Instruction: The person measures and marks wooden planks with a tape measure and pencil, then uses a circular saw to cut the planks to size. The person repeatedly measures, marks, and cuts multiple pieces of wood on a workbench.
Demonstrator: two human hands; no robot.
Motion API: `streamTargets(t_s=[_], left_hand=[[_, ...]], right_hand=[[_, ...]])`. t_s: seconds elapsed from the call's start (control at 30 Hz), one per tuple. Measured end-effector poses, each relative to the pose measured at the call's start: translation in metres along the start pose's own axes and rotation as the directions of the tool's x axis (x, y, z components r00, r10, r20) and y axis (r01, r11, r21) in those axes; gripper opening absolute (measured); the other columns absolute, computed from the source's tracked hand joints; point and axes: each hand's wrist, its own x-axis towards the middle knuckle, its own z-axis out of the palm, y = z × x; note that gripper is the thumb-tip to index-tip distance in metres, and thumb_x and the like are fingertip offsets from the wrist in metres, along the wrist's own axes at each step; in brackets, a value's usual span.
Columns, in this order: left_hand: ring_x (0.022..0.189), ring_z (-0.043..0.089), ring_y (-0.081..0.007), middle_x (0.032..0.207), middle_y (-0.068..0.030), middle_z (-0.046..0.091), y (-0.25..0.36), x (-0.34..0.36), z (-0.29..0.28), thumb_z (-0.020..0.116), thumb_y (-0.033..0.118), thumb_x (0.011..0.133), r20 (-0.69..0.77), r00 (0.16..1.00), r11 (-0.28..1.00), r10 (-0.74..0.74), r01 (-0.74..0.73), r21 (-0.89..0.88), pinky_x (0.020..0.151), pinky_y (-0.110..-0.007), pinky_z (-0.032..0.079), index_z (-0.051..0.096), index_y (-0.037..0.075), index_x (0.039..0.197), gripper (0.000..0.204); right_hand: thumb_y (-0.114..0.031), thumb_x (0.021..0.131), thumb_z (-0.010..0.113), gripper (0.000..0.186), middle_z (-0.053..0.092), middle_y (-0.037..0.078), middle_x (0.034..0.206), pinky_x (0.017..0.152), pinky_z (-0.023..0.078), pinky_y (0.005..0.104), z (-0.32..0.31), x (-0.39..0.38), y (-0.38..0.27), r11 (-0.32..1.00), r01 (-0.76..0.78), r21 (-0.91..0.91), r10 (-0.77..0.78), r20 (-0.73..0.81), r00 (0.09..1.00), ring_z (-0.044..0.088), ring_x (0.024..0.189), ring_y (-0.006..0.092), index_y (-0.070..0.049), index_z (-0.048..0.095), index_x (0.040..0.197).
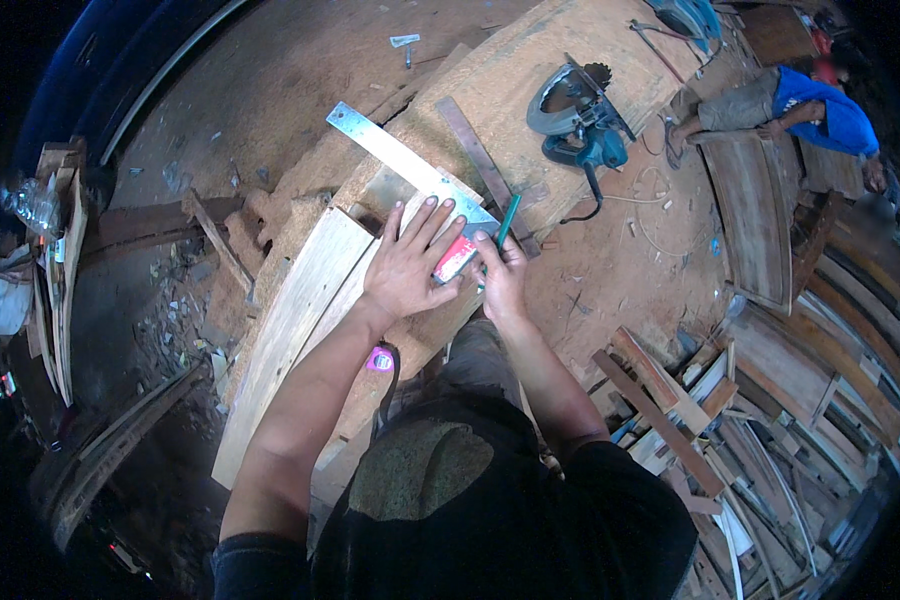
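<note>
My left hand (pixel 405 262) lies flat with its fingers spread, pressing a try square onto a pale wooden board (pixel 305 290). The square's steel blade (pixel 385 145) extends past my fingertips toward the upper left. Its red and white stock (pixel 454 260) shows beside my thumb. Closed around a green pencil (pixel 510 218), my right hand (pixel 502 278) is just right of the stock. The pencil stands tilted, and its lower tip is mostly hidden by my fingers. A pink-purple tape measure (pixel 379 358) rests near my left forearm.
A circular saw (pixel 582 125) with its blade exposed sits on the sawdust-covered bench (pixel 430 130), past a dark wooden strip (pixel 475 145). Another power tool (pixel 692 22) is at the far end. Scrap wood (pixel 670 400) is piled at right, and a person in blue (pixel 835 110) is beyond.
</note>
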Motion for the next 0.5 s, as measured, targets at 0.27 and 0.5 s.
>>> streamTargets(t_s=[0.27, 0.5], left_hand=[[0.158, 0.024, -0.0326, 0.169, -0.0125, 0.031, 0.0, -0.003, -0.001, 0.061, 0.057, 0.085, -0.028, 1.0, 1.0, 0.008, -0.007, 0.01, 0.129, -0.059, 0.012, 0.038, 0.015, 0.161, 0.09], [0.158, 0.024, -0.0312, 0.169, -0.0135, 0.031, -0.005, -0.009, 0.002, 0.061, 0.053, 0.085, -0.09, 0.995, 0.999, 0.034, -0.037, -0.034, 0.127, -0.06, 0.017, 0.039, 0.012, 0.159, 0.088]], right_hand=[[-0.024, 0.108, 0.061, 0.021, 0.056, -0.004, 0.073, 0.054, 0.035, 0.0225, -0.027, 0.044, -0.042, 0.937, 0.309, -0.161, -0.342, -0.258, 0.903, 0.046, 0.06, 0.0046, -0.007, 0.068, 0.098], [-0.023, 0.107, 0.061, 0.026, 0.065, 0.001, 0.088, 0.068, 0.045, 0.0249, 0.044, 0.073, -0.082, 0.798, 0.345, -0.494, -0.221, 0.294, 0.93, 0.057, 0.077, 0.0081, 0.001, 0.071, 0.105]])
